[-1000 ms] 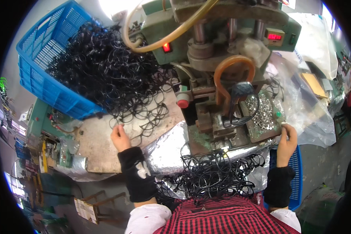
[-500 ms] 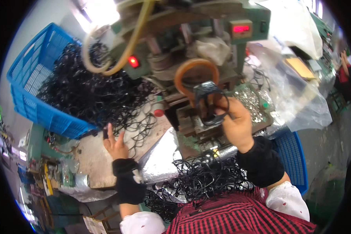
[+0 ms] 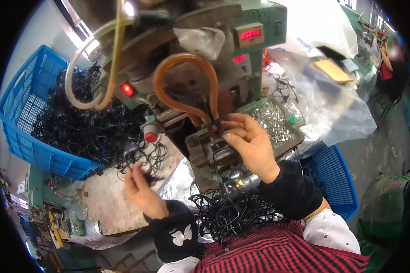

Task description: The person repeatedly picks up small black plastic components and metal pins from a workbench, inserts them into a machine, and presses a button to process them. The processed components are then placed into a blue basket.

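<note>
At the press, the thumb and fingers of my right hand (image 3: 253,145) are pinched over the metal die block (image 3: 200,148), on a black strap (image 3: 217,166) that hangs down from its front. The ends of an orange-brown looped hose (image 3: 187,59) meet the block just beside the fingertips. My left hand (image 3: 143,191) is over the wooden table, with its fingers curled and partly blurred. Something dark shows at its fingertips, too smeared to name. Beyond that hand lies a heap of black straps (image 3: 91,123), spilling out of a blue plastic basket (image 3: 50,157).
A red push button (image 3: 151,134) juts from the press's left side. To the right stands a tray of small shiny metal pieces (image 3: 271,120). More black straps (image 3: 232,211) lie by my lap. A second blue basket (image 3: 337,177) and clear plastic sheeting (image 3: 341,113) are on the right.
My right hand has lowered the black strap from in front of the hose down to the die block. My left hand has shifted, its fingers curling from spread. The view has moved too.
</note>
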Available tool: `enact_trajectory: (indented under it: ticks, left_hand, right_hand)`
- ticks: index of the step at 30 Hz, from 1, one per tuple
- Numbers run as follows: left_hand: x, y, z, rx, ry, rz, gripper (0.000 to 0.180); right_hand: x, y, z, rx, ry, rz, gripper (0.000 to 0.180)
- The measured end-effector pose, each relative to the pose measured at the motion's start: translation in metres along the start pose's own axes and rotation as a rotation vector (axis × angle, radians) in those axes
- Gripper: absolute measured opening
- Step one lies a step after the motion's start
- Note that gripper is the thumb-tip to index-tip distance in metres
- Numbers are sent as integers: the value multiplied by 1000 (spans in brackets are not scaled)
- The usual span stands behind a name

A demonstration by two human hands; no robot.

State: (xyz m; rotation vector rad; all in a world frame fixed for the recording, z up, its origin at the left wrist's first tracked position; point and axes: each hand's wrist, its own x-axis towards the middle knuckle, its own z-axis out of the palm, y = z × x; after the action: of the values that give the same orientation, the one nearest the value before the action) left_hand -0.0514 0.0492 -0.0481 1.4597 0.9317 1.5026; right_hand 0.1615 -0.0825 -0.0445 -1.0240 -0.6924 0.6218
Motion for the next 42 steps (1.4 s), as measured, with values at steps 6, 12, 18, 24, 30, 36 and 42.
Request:
enact_trajectory:
  ticks: [6, 12, 18, 24, 30, 36, 42]
  left_hand:
    - [-14, 75, 26, -414, -227, 375, 10]
    - [10, 73, 73, -367, -296, 376, 8]
    - [15, 72, 60, -363, -324, 350, 11]
    - [-24, 84, 43, -215, -433, 218, 11]
    - [-37, 83, 72, -192, -572, 123, 13]
    - [-42, 78, 89, -96, -591, 112, 11]
    - [-38, 72, 82, -56, -633, 222, 8]
  right_hand:
    - [-2, 0, 8, -4, 6, 6, 44]
    - [-2, -3, 9, 35, 42, 32, 46]
    - [-1, -11, 16, 128, 28, 70, 48]
    - [-16, -36, 10, -66, -113, 10, 56]
    - [2, 20, -94, -1644, 335, -245, 24]
    - [21, 29, -119, -1306, 366, -492, 10]
    - [23, 49, -132, -1165, 374, -340, 12]
